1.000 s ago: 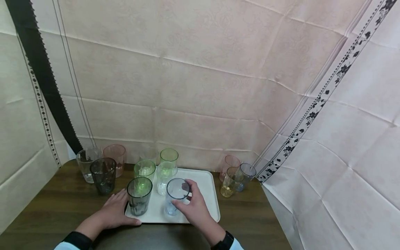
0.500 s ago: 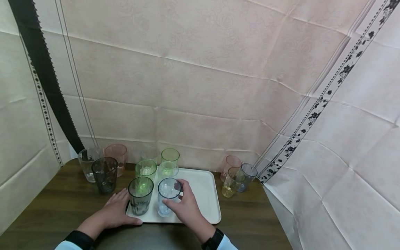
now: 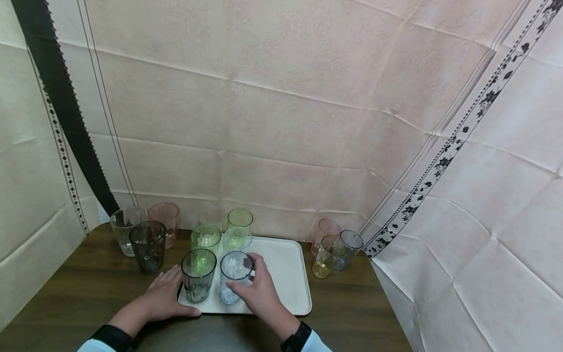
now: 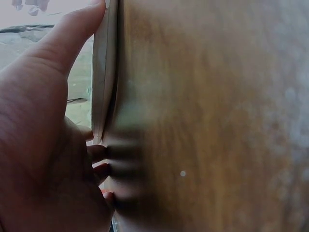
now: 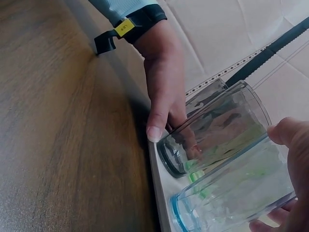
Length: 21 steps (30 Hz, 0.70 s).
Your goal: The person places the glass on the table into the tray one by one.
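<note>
My right hand (image 3: 264, 291) grips a light-blue drinking glass (image 3: 229, 288), thumb and fingers around its upper part. The glass stands upright on the white tray (image 3: 288, 274), its blue base (image 5: 181, 215) showing in the right wrist view. Just left of it is a smoky grey glass (image 3: 195, 288) near the tray's front left corner. My left hand (image 3: 162, 299) rests at that corner, thumb along the front edge and fingers extended beside the left side. Behind these two glasses stand a green glass (image 3: 205, 237), another green-rimmed glass (image 3: 240, 218) and clear ones, partly overlapping.
Left of the tray, a clear glass (image 3: 125, 230), a pink glass (image 3: 166, 222) and a dark glass (image 3: 148, 249) stand on the wooden table (image 3: 88, 288). To the right are pink (image 3: 323, 232), yellow (image 3: 324, 261) and blue (image 3: 349, 247) glasses. A pale cloth (image 3: 264, 122) hangs behind.
My right hand has shifted the light-blue glass left across the tray, bringing it close to the smoky grey glass. My left hand has stayed at the tray's corner.
</note>
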### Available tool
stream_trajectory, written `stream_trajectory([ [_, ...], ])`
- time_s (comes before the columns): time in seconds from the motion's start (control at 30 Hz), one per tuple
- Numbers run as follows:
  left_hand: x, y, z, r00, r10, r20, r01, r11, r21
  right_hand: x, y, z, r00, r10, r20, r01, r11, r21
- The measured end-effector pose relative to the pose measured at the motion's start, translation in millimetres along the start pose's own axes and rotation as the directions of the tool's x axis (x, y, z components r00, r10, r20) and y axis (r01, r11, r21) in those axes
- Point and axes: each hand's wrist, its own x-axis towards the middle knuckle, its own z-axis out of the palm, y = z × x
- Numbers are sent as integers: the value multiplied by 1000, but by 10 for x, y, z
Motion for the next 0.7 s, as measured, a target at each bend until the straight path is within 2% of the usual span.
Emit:
stream_trajectory([
  [0.37, -17, 19, -9, 1000, -8, 5, 8, 1000, 0, -4, 44, -58, 1000, 27, 16, -26, 999, -36],
  [0.7, 13, -23, 25, 1000, -4, 1, 4, 1000, 4, -128, 208, -432, 997, -1, -83, -5, 998, -70],
])
